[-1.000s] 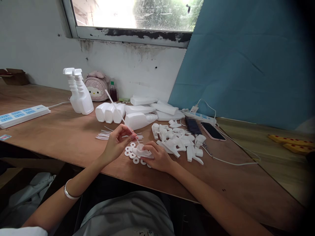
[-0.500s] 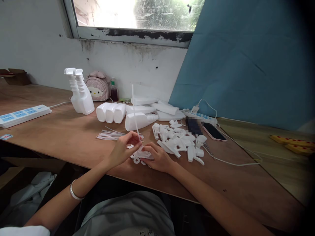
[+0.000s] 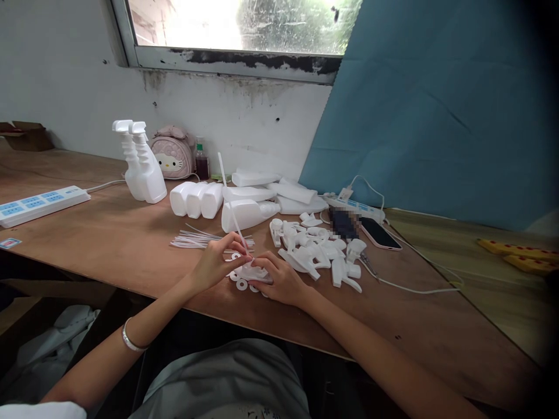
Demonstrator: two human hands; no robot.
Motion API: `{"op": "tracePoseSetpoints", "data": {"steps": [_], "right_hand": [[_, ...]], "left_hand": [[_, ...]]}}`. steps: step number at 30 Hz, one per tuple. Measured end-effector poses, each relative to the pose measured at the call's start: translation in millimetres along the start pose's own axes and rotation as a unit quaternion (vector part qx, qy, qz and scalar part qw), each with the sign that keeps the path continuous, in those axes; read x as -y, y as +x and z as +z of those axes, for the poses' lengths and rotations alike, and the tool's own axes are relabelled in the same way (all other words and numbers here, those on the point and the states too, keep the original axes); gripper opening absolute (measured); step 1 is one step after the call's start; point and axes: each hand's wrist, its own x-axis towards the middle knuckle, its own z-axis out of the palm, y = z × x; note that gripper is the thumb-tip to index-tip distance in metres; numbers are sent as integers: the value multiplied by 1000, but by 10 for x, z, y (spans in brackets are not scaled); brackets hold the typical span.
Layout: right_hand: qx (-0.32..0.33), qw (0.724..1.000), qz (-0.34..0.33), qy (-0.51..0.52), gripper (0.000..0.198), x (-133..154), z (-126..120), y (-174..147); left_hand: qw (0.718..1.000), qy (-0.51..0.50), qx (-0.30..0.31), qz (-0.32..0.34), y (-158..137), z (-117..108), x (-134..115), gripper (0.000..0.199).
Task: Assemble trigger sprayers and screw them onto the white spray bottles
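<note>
My left hand [image 3: 217, 259] pinches the lower end of a thin white plastic tube [image 3: 238, 228], which leans up and to the left. Close beside it, my right hand [image 3: 279, 280] is closed round a white spray trigger head [image 3: 258, 273], partly hidden by the fingers. The tube's lower end meets the head between both hands. Under and around them lie several small white ring washers [image 3: 241, 284]. Behind my left hand is a bundle of loose white tubes [image 3: 192, 239]. To the right of my right hand is a heap of white trigger heads [image 3: 312, 247].
White bottles [image 3: 248, 214] lie in a pile towards the wall. Two upright spray bottles [image 3: 146, 169] stand at the left, near a pink bag [image 3: 173, 157]. A power strip [image 3: 43, 205] is at far left; a phone [image 3: 381, 234] and a white cable [image 3: 408, 290] lie at right.
The tube's upper end has tipped to the left, so it now leans more. My left hand's fingers have come closer together near the head; my right hand has stayed in place.
</note>
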Motion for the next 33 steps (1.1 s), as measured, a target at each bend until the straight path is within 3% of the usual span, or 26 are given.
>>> {"op": "tracePoseSetpoints", "data": {"steps": [14, 26, 33], "right_hand": [[23, 999, 30, 11, 32, -1, 3, -4], [41, 997, 60, 37, 31, 16, 17, 5], [37, 996, 60, 46, 29, 27, 18, 14]], "left_hand": [[999, 10, -23, 21, 45, 67, 160, 26], [996, 52, -3, 68, 44, 95, 154, 20], [997, 50, 40, 36, 60, 79, 119, 17]]}}
